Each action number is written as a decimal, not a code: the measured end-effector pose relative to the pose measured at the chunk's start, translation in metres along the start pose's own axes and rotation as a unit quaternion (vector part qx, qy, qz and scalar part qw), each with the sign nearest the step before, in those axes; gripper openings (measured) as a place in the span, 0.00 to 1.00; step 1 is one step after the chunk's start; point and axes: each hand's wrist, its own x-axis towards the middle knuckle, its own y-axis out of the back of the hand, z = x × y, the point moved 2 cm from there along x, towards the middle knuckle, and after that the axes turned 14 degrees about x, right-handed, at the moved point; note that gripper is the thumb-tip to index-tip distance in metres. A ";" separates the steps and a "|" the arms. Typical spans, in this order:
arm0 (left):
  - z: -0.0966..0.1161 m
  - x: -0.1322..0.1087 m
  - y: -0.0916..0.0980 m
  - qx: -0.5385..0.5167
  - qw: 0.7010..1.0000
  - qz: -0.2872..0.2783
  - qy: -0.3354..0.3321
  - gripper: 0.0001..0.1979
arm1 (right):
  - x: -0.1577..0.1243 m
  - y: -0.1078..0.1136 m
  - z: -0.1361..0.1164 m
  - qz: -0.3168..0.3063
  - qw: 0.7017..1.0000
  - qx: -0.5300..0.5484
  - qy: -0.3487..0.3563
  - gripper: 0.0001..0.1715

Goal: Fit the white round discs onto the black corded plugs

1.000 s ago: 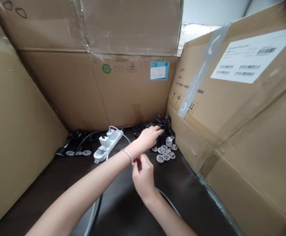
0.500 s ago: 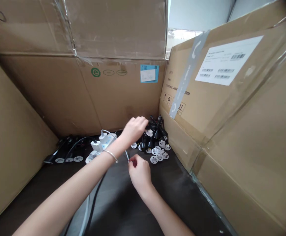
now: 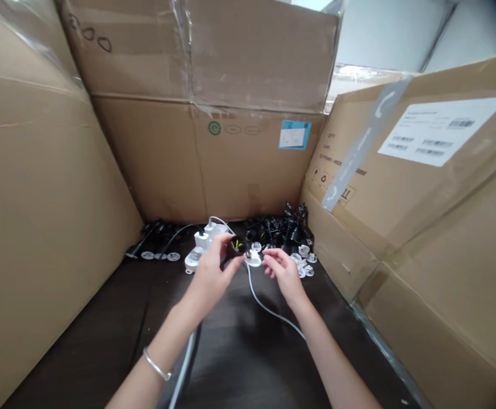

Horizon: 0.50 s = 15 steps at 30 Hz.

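Observation:
My left hand [image 3: 211, 270] grips a black cylindrical housing [image 3: 236, 246] between thumb and fingers. Its open end faces me, and yellow wires show inside. Just right of it is a white round disc [image 3: 254, 259] with a raised part; whether it is joined to the housing is unclear. The bent fingers of my right hand [image 3: 282, 271] close together at the disc's right edge; what they pinch is too small to make out. A thin white cable [image 3: 259, 301] runs from below the disc across the dark table, under my right forearm.
A white power strip with adapters [image 3: 199, 253] lies behind my left hand. Black housings and cords [image 3: 288, 224] are heaped at the back right, beside several white discs [image 3: 305, 267]. More white discs [image 3: 160, 256] lie at the left. Cardboard boxes [image 3: 248, 165] wall three sides.
My left hand has come back from the black heap with a housing. My right hand has let go of the white cable, which now lies on the table. The view has shifted left.

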 end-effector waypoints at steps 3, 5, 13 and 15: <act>-0.014 -0.019 -0.010 -0.020 1.000 0.003 -0.003 0.16 | -0.011 -0.018 -0.003 -0.142 0.974 0.152 -0.088 0.18; -0.019 -0.027 -0.013 -0.016 1.000 0.009 -0.017 0.16 | -0.018 -0.025 -0.005 -0.167 0.959 0.194 -0.119 0.17; -0.022 -0.042 -0.017 0.032 0.999 0.002 -0.021 0.18 | -0.022 -0.023 -0.009 -0.210 0.923 0.285 -0.153 0.28; -0.024 -0.044 -0.019 0.059 0.998 0.009 -0.011 0.19 | -0.021 -0.021 -0.012 -0.216 0.924 0.284 -0.141 0.27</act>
